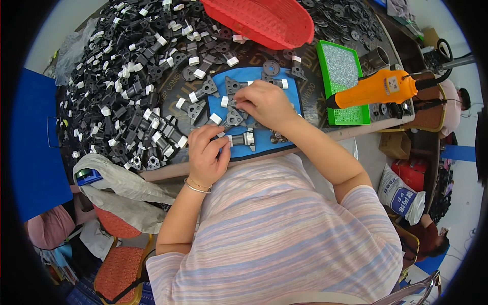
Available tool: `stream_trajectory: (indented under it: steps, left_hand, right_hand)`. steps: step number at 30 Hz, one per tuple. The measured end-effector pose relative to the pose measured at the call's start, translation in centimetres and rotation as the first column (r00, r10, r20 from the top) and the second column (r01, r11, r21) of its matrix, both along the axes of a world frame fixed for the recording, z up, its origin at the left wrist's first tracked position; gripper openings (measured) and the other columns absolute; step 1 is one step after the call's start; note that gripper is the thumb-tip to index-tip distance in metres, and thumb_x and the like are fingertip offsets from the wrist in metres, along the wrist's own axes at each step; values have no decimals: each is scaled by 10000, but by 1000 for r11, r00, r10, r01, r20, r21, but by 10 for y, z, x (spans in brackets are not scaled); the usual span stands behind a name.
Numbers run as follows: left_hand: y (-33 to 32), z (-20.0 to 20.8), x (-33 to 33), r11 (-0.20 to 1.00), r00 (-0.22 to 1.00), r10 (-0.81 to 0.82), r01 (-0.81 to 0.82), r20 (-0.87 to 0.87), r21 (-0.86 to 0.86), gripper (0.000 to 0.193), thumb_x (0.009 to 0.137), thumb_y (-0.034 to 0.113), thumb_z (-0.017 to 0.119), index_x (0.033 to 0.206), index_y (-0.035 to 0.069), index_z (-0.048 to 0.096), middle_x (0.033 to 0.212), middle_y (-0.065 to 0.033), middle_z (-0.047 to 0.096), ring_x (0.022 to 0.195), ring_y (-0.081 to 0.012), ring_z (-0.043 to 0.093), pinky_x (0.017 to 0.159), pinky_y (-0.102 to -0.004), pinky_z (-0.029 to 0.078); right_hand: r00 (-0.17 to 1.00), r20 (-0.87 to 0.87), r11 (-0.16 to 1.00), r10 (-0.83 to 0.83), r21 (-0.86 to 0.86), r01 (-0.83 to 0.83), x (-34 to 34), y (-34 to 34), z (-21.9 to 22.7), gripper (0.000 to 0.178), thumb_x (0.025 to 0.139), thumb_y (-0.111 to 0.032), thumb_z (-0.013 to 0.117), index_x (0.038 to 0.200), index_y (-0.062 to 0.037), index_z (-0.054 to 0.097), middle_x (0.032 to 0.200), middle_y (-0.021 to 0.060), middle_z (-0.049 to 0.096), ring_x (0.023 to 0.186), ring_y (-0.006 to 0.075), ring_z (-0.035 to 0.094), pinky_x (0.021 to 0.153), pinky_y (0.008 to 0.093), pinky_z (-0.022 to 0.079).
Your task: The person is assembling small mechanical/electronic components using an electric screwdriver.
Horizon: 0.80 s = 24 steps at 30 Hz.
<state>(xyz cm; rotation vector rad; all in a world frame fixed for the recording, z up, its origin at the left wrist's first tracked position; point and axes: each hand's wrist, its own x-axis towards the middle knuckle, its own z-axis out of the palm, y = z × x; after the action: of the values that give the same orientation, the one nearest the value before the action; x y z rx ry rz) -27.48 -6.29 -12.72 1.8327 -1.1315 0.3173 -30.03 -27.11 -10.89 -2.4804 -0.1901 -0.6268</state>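
Observation:
On a blue mat (269,148) lie several black plastic parts with white ends. My left hand (206,155) is at the mat's left edge, its fingers curled around the end of a black plastic part (240,140) that lies across the mat's near side. My right hand (267,104) reaches over the middle of the mat. Its thumb and fingertips are pinched together just above a black three-holed bracket (234,118); whatever sits between them is hidden. Beyond the right fingers lies another black bracket (234,85). Small metal pieces (277,137) lie below the right wrist.
A big heap of black and white parts (127,96) covers the table's left side. Ahead stands a red basket (264,23). An orange electric screwdriver (378,89) hangs over a green tray (325,76) of small screws at the right. Black discs (345,20) are piled at the far right.

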Motion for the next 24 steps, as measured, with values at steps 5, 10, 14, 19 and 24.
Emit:
stream_trajectory:
  steps: [5,10,14,19,24]
  left_hand:
    - [0,0,0,1000,1000,3,-3,-4,-9,168,649,11,670,799,54,608,983,-100,596,928,-294,568,792,-395,408]
    - [0,0,-1,1000,1000,2,-2,-6,-6,168,648,10,667,798,55,608,986,-97,598,932,-293,567,800,-396,406]
    - [-1,1,-1,1000,1000,-1,2,-5,14,165,650,8,665,798,58,609,991,-92,600,937,-292,568,806,-394,403]
    - [-1,1,-1,1000,1000,4,-4,-9,11,164,650,7,666,796,58,609,988,-92,601,939,-290,569,805,-391,403]
    - [0,0,-2,1000,1000,11,-11,-6,10,165,650,8,668,796,56,610,982,-92,602,939,-290,569,804,-391,404]
  right_hand:
    - [997,-72,998,15,67,-10,-10,-5,2,160,703,-134,734,844,-94,670,778,58,647,751,239,610,650,341,484]
    - [991,-136,998,18,65,-9,-21,-16,17,121,773,-87,650,894,-80,659,859,68,654,846,272,604,742,374,465]
    - [985,-156,997,74,2,-75,-20,-11,9,125,794,-87,605,911,-84,648,901,54,650,894,268,594,790,372,441]
    - [984,-152,995,91,40,-86,-18,-13,12,138,768,-59,627,903,-82,642,872,48,646,861,259,594,788,357,439]
    - [933,-330,983,140,156,-92,-30,-31,34,181,704,-13,681,862,-70,613,834,43,635,813,238,591,720,338,467]
